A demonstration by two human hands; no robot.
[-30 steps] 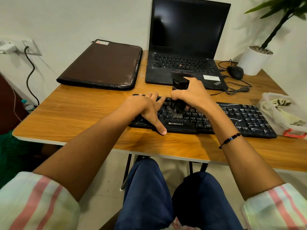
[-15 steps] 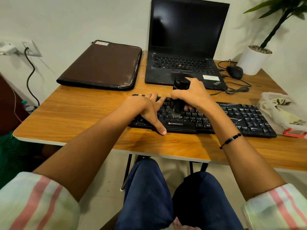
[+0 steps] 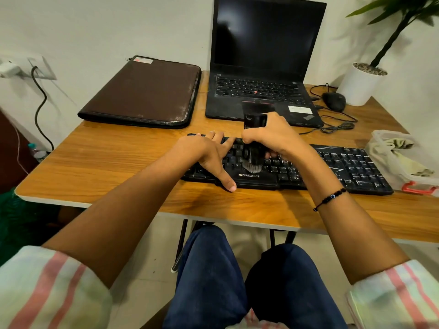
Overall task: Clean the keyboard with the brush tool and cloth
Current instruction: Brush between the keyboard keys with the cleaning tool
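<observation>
A black Zebronics keyboard [image 3: 351, 169] lies across the near half of the wooden table. My right hand [image 3: 273, 136] grips a black brush tool [image 3: 254, 153] held upright, its grey bristles down on the keys just above the space bar. My left hand [image 3: 209, 154] rests flat on the keyboard's left end, fingers spread over the keys and thumb over the front edge. A pale cloth [image 3: 401, 162] lies in a clear plastic box at the right table edge.
An open black laptop [image 3: 263, 60] stands behind the keyboard, with a brown folder [image 3: 142, 91] to its left. A black mouse [image 3: 334, 101] with tangled cable and a white plant pot [image 3: 358, 85] sit at the back right. A wall socket [image 3: 28, 67] is at left.
The brush went a little away from me over the keys, then came back toward the space bar. My left hand has stayed in place on the keyboard.
</observation>
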